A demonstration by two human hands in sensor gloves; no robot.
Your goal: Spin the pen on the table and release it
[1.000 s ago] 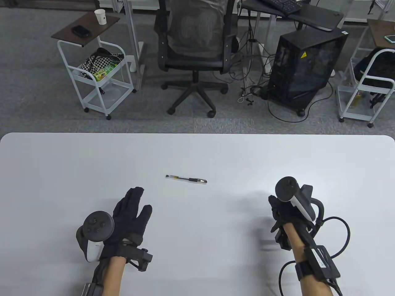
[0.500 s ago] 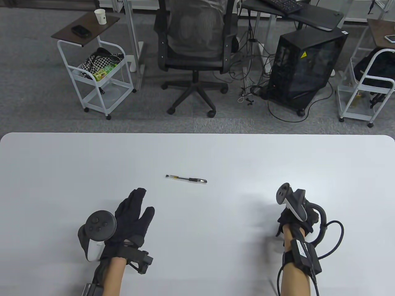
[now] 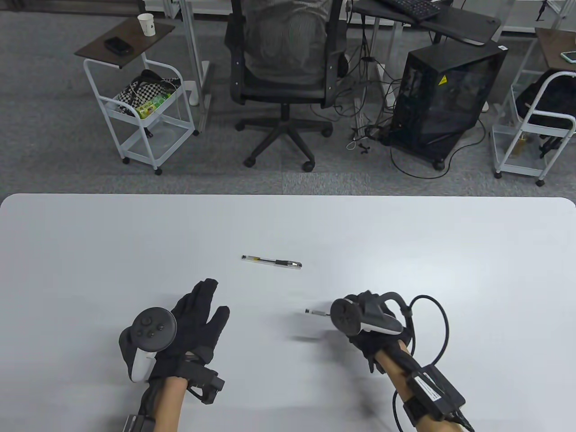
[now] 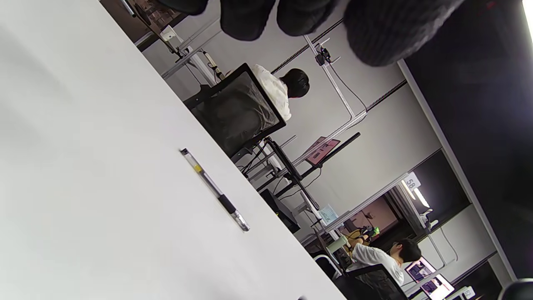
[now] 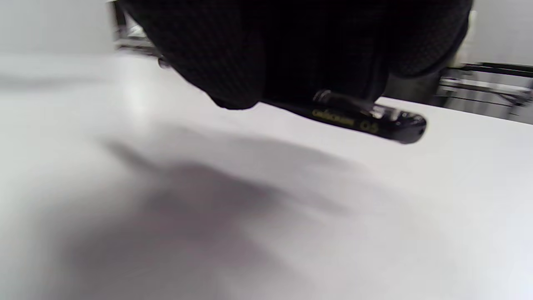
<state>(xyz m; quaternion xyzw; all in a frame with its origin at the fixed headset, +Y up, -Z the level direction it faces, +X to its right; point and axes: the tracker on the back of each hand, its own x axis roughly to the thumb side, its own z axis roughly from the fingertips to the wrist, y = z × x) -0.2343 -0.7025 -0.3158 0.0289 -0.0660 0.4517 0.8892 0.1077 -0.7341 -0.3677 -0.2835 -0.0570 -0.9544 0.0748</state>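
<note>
A clear pen with a black grip [image 3: 271, 261] lies flat near the middle of the white table [image 3: 405, 234]; it also shows in the left wrist view [image 4: 214, 190]. My left hand [image 3: 202, 310] rests open on the table, below and left of that pen, fingers stretched and apart from it. My right hand [image 3: 360, 315] is closed and grips a second, dark pen just above the table. Its tip [image 3: 314, 311] pokes out to the left, and its end with gold lettering [image 5: 370, 121] sticks out under the fingers [image 5: 216, 62].
The table's far edge [image 3: 288, 195] borders grey carpet with an office chair [image 3: 281, 81], a white cart [image 3: 144, 108] and a black computer case [image 3: 445, 94]. A cable [image 3: 438, 315] loops off my right wrist.
My right hand has swung left and down from the right side and turned over; the held pen's tip now shows. My left hand has crept slightly right. The pen on the table has not moved.
</note>
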